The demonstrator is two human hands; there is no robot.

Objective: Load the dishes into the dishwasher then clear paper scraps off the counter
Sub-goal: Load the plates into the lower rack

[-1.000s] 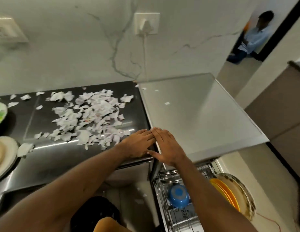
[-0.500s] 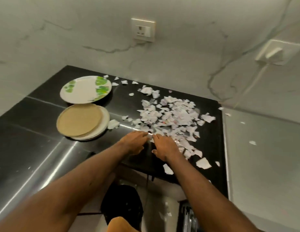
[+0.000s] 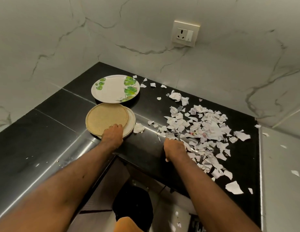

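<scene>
Dishes, three counted, all on the desk (image 3: 45, 128) and none loaded yet
- Tan plate (image 3: 106, 120), one, directly under our left hand (image 3: 112, 135). The fingers are pressed together and lie over its near rim. No grip round the rim shows. We judge this the start of a lift, the near edge being the easiest to reach.
- White plate (image 3: 131, 122), one, beneath the tan plate. Its rim peeks out just right of the left hand. The two are stacked, so we judge they could be taken as a pair.
- Leaf-print plate (image 3: 112, 91), one, straight beyond the left hand, past the stack and just touching or overlapping its far edge. It lies flat.

Paper scraps (image 3: 204, 126), too many to count
- One loose heap spreads ahead and to the right of our right hand (image 3: 174, 148), with strays trailing towards the wall.
- One crumpled scrap (image 3: 139, 128) lies between the two hands, touching the white plate's rim.
- The right hand sits knuckles up at the heap's near edge with its fingers curled under. We cannot tell whether they pinch any paper.
- We judge the scraps are left for after the dishes.

Surroundings
- Grey top (image 3: 283, 190), one, far right of the right hand, carrying a few stray scraps.
- Wall socket (image 3: 185, 33), one, well beyond both hands
</scene>
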